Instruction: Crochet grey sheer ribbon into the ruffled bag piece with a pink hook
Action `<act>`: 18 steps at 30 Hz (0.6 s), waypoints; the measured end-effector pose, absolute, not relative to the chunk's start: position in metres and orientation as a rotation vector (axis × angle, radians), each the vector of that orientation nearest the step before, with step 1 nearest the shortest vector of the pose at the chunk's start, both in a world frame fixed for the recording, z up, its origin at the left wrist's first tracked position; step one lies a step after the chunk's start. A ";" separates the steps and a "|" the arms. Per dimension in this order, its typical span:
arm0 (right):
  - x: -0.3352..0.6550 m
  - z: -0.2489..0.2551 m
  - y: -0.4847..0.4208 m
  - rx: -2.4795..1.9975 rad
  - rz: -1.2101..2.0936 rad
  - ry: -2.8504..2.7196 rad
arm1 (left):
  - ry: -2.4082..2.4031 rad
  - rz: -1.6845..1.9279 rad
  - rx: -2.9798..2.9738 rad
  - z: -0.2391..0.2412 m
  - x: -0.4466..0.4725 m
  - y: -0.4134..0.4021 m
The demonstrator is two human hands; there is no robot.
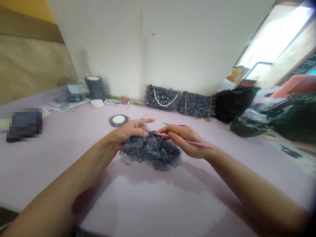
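A grey ruffled ribbon piece lies on the lilac table in front of me. My left hand grips its top left edge, fingers curled over the ruffles and the index finger stretched out. My right hand is closed on a pink crochet hook, whose tip points left into the top edge of the ribbon piece. The two hands are almost touching above the piece.
A ribbon spool lies just beyond my hands. Two finished grey ruffled bags with pearl and gold chains stand against the wall. Stacked spools, beads and a plastic bag sit at the back left; dark bags crowd the right.
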State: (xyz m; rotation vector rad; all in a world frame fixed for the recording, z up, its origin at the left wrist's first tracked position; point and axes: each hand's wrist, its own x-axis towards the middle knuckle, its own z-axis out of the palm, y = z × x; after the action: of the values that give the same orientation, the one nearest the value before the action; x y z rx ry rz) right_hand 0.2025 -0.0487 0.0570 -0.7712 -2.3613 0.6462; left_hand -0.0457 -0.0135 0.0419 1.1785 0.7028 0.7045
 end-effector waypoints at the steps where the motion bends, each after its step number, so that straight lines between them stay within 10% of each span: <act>1: 0.203 0.056 -0.049 -0.788 0.778 -2.306 | 0.701 0.708 1.191 0.042 -0.046 -0.013; 18: 0.179 0.038 -0.052 -1.028 0.491 -1.990 | 0.834 0.811 1.271 0.041 -0.030 -0.025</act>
State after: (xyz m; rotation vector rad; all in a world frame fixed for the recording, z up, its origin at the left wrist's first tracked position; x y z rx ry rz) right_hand 0.1791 -0.0520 0.0384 -1.0278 -1.9898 0.4907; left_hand -0.0299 -0.0249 0.0412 1.2714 0.8343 0.8106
